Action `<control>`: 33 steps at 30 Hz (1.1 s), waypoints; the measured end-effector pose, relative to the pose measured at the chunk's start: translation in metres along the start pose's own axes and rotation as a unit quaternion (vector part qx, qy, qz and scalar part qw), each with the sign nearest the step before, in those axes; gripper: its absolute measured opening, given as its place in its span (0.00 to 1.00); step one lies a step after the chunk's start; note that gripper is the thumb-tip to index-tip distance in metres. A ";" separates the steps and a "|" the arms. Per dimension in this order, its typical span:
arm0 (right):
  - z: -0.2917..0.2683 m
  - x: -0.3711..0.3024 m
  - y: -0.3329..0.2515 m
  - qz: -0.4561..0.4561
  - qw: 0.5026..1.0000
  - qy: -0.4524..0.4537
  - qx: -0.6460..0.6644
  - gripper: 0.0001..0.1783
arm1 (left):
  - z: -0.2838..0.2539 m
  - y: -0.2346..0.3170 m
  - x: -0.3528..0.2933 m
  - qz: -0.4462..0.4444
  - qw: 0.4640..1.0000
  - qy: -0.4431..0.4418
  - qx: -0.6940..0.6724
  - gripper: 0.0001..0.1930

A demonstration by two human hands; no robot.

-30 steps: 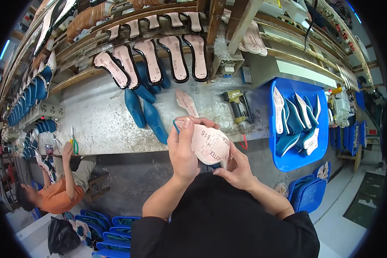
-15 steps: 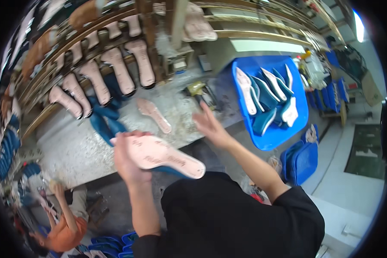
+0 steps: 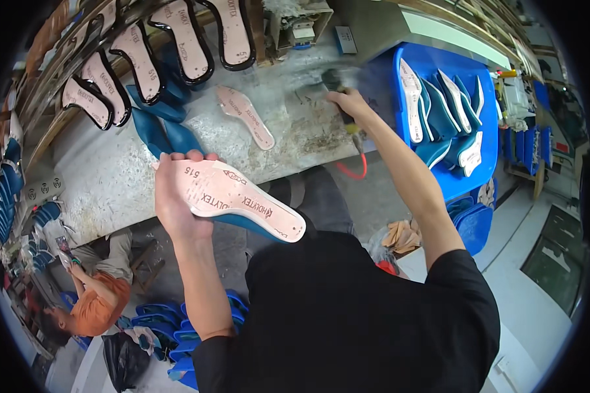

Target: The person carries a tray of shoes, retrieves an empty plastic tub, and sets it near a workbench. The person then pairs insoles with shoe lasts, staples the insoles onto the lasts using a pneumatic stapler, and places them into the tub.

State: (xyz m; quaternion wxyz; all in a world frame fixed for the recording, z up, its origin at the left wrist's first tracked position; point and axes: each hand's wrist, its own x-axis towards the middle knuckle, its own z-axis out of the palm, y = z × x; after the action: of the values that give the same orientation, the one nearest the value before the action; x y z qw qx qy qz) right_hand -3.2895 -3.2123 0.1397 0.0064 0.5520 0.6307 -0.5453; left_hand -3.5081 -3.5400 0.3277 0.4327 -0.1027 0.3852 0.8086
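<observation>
My left hand (image 3: 177,206) grips the toe end of a teal shoe piece (image 3: 246,200) with a pink insole board facing up. Its narrow heel end points right, held in front of the bench edge. Over the bench, my right hand (image 3: 354,107) is closed round the handle of a dark air tool (image 3: 349,123) with a red hose (image 3: 354,171). Motion smears the tool's head, so its exact kind is unclear. Between my hands a loose pink insole (image 3: 248,118) lies on the bench. Teal shoe uppers (image 3: 152,134) rest beyond my left hand.
Black-rimmed pink insole pieces (image 3: 191,49) lean along the rack at the back left. A blue basket (image 3: 455,190) of teal shoe pieces stands to the right of the worn bench (image 3: 105,203). At lower left another person in an orange top (image 3: 101,304) works, near blue baskets (image 3: 187,354).
My right hand, empty and spread before, has reached forward and right and closed on the air tool. The left hand still holds the shoe piece. The view has shifted.
</observation>
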 end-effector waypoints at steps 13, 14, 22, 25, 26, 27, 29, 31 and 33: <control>0.040 -0.237 -0.132 -0.065 0.926 -0.344 0.140 0.20 | 0.013 -0.018 0.019 0.080 0.976 0.022 0.203 0.14; 0.042 -0.240 -0.135 -0.084 0.931 -0.325 0.143 0.19 | 0.010 -0.018 0.020 0.081 0.972 0.017 0.218 0.14; 0.019 -0.086 -0.078 -0.022 0.998 -0.036 -0.038 0.27 | -0.010 -0.004 0.016 0.015 0.996 0.038 0.079 0.14; 0.031 0.012 0.010 -0.167 0.961 0.147 -0.167 0.32 | -0.009 -0.007 0.024 -0.009 0.999 0.025 0.022 0.13; 0.031 0.027 0.030 -0.211 0.927 0.205 -0.231 0.32 | -0.006 -0.009 0.025 -0.007 0.999 0.031 0.009 0.12; 0.034 0.030 0.036 -0.252 0.886 0.257 -0.293 0.32 | -0.005 -0.011 0.023 -0.019 0.999 0.029 0.006 0.11; 0.032 0.021 0.041 -0.255 0.888 0.273 -0.268 0.33 | -0.003 -0.020 0.025 -0.031 0.999 0.021 -0.004 0.11; 0.037 -0.020 0.005 -0.228 0.957 0.140 -0.112 0.32 | -0.006 -0.022 0.028 -0.032 0.999 0.016 -0.026 0.11; 0.025 -0.119 -0.065 -0.143 0.969 -0.135 0.151 0.27 | 0.000 -0.033 0.034 -0.046 0.998 0.014 -0.027 0.11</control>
State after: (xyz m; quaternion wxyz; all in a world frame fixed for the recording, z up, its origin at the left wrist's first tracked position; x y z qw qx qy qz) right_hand -3.3030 -3.2987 0.2464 -0.0699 0.3717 0.6072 -0.6988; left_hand -3.5028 -3.5081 0.2938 0.4613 -0.1435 0.3645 0.7961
